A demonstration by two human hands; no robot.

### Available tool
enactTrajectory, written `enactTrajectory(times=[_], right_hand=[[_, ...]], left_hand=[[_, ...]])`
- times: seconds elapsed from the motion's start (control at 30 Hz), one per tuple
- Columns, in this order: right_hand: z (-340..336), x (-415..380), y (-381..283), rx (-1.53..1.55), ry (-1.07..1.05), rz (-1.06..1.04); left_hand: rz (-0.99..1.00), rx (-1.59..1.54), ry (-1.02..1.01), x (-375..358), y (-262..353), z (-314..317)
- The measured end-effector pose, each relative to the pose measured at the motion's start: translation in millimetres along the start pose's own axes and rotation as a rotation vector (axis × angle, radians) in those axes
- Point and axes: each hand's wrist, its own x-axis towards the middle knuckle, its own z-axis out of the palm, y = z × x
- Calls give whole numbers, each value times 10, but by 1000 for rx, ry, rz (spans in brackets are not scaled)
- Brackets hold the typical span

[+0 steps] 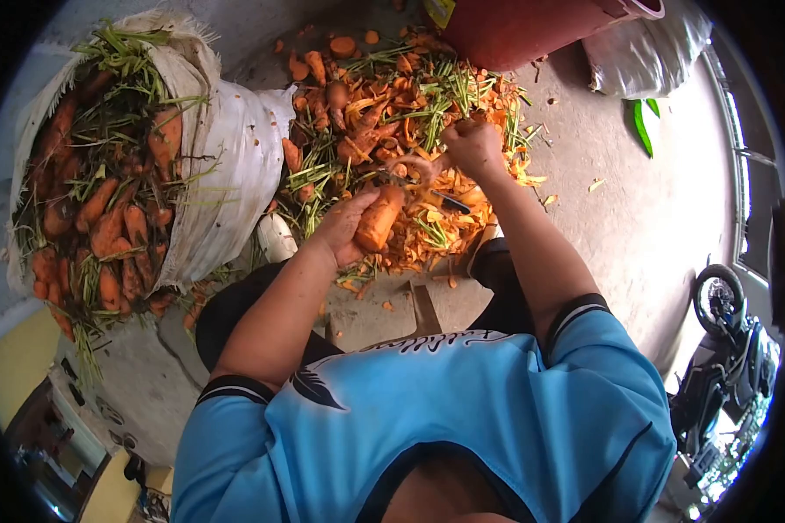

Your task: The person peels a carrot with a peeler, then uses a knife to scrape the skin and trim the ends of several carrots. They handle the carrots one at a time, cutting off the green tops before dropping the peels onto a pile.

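My left hand [347, 227] is wrapped round a thick, peeled-looking orange carrot [380, 218], held tilted above the pile. To its right, my right hand [474, 150] is closed like a fist over the heap; what its fingers hold, if anything, is hidden. A pale, blurred strip [417, 167] shows between the two hands, too smeared to name. Below the right hand, a narrow dark blade-like object [453, 203] lies among orange peelings [449, 234]. Whole carrots and cut pieces [366, 139] are mixed with green stalks in front of me.
On the left leans a white woven sack [235, 148], its mouth full of unwashed carrots [109, 222] with stalks. A red tub [519, 30] stands at the back, beside another white sack [650, 52]. A green leaf [642, 131] lies on the concrete floor. A motorcycle [726, 366] is parked at right.
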Motion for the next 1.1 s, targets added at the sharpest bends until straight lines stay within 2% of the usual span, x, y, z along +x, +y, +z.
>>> enactTrajectory(times=[0.1, 0.17, 0.27, 0.3, 0.37, 0.4, 0.43, 0.5, 0.57, 0.6, 0.63, 0.7, 0.77, 0.83, 0.9, 0.97, 1.1], right_hand=[[244, -382, -207, -71, 25, -302], [289, -170, -45, -157, 16, -225], [-84, 74, 79, -310, -24, -42], [-144, 46, 103, 62, 56, 15], [73, 22, 72, 45, 130, -52], [34, -268, -207, 56, 48, -87], [184, -322, -186, 64, 52, -233], [176, -288, -182, 21, -11, -130], [69, -36, 15, 58, 28, -13], [-56, 26, 44, -124, 58, -1], [-147, 20, 40, 12, 82, 12], [32, 29, 19, -40, 62, 6], [156, -345, -233, 100, 39, -212], [253, -391, -222, -24, 80, -301], [187, 18, 86, -205, 63, -140], [-14, 154, 218, -61, 143, 36], [40, -131, -114, 134, 13, -6]], left_hand=[[16, -52, 51, 40, -41, 41], [14, -19, 73, 28, -37, 86], [33, 46, 64, 6, -30, 35], [14, 39, 41, -15, -11, 37], [-22, 16, -9, -56, 9, 52], [-13, 6, -19, -42, -7, 42], [-4, -1, -30, -18, -17, 33], [17, 15, -5, 6, -26, 40], [45, 56, 71, 1, -20, 42], [43, 54, 72, -22, -17, 42], [40, 56, 72, -45, -2, 55], [37, 72, 31, -51, -10, 74], [50, 110, -45, -29, -9, 89], [40, 109, -44, -34, -3, 101], [13, 61, 35, -54, 9, 97], [3, 74, 38, -50, -1, 8], [33, 73, 56, -81, 23, 130]])
